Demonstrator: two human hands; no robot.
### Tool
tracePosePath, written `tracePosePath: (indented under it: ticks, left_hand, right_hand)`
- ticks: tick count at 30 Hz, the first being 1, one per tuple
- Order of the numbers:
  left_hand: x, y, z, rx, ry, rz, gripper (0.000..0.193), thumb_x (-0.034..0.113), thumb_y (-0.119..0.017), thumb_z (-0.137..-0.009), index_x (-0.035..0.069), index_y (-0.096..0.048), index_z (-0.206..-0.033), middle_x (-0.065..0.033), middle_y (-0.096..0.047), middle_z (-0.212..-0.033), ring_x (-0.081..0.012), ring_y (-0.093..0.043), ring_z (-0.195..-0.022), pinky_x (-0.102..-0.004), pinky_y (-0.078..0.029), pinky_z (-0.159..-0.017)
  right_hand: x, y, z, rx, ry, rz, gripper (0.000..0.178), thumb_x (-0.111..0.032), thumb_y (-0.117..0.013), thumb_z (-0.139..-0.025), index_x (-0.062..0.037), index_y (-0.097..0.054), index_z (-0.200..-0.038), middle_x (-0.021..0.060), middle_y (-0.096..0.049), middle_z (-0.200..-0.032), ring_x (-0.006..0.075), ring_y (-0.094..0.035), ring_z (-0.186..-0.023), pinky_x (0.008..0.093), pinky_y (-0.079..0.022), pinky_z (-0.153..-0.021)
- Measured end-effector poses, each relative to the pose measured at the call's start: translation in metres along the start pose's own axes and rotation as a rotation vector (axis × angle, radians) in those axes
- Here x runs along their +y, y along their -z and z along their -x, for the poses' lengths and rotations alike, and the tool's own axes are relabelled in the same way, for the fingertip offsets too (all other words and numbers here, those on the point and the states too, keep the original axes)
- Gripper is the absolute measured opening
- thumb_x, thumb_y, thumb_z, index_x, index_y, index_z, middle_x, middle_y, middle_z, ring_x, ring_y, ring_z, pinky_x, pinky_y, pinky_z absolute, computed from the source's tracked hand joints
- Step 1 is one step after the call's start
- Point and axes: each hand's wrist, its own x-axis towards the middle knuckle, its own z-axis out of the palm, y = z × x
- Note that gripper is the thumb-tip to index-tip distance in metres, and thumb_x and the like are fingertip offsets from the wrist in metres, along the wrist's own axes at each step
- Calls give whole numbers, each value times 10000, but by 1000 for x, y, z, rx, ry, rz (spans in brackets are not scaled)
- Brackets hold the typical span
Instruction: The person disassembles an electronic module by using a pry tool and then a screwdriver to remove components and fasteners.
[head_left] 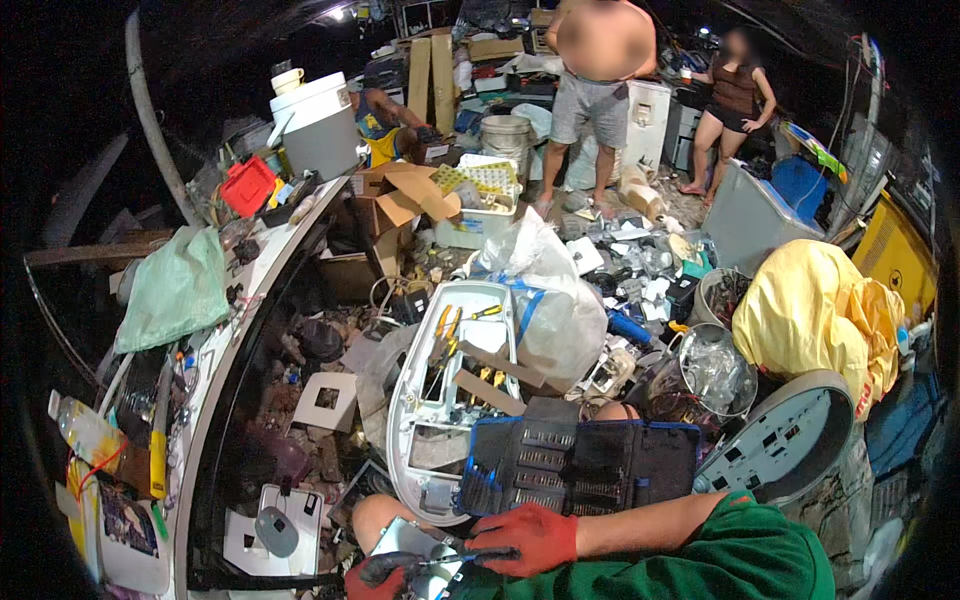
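Low in the view, a silvery flat metal part [415,545] lies over my lap near my bare knee. My left hand [375,578], in a red glove with dark fingers, is closed on its edge, partly cut off by the lower frame edge. In a red glove as well, my right hand [525,540] grips a thin dark screwdriver-like tool [490,553], its end over the metal part. Just beyond my hands lies an open blue-edged bit case [570,465] with rows of bits. Beside it, a white oval plastic housing [405,420] holds yellow-handled tools [452,322].
A grey round-ended panel [785,450] and yellow sack [800,310] stand right. Left runs a long white-edged frame [225,370] bearing a green bag [178,290]. A clear plastic sack [560,320] sits ahead. Three people are farther back, one in grey shorts [592,105].
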Motion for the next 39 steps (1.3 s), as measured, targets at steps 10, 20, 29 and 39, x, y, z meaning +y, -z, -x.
tracePosePath:
  ticks: [10, 20, 29, 39]
  left_hand:
    - [61, -13, 8, -252, 112, 2, 240, 31, -659, -882, -32, -688, -1112, -106, -721, -1054, -175, -654, -992, -311, -501, -898]
    - [57, -23, 8, -162, 157, 114, 257, 24, -648, -887, -50, -677, -1132, -113, -715, -1077, -178, -651, -1009, -320, -497, -917]
    - [49, -34, -11, -169, 119, 39, 261, 59, -690, -869, -33, -688, -1114, -121, -717, -1085, -220, -662, -1019, -359, -508, -910]
    - [94, -46, -6, -293, -91, 262, 666, -10, -651, -865, 9, -371, -1469, -171, -529, -1385, -272, -564, -1211, -364, -450, -1016]
  right_hand:
    - [19, -12, -6, -6, -85, -252, 297, -224, -660, -824, -25, -663, -1044, 197, -693, -910, 322, -682, -854, 406, -522, -810]
    - [20, 2, -8, 103, -63, -598, 374, -174, -678, -898, -19, -579, -1224, 96, -652, -1108, 163, -587, -1048, 353, -482, -928]
    - [21, 7, 6, 172, -238, -369, 411, -255, -628, -938, -32, -547, -1273, 185, -654, -1157, 321, -640, -1058, 400, -484, -925]
    - [21, 54, 37, 261, -193, -378, 418, -269, -671, -918, -37, -600, -1259, 154, -655, -1225, 239, -623, -1115, 392, -469, -986]
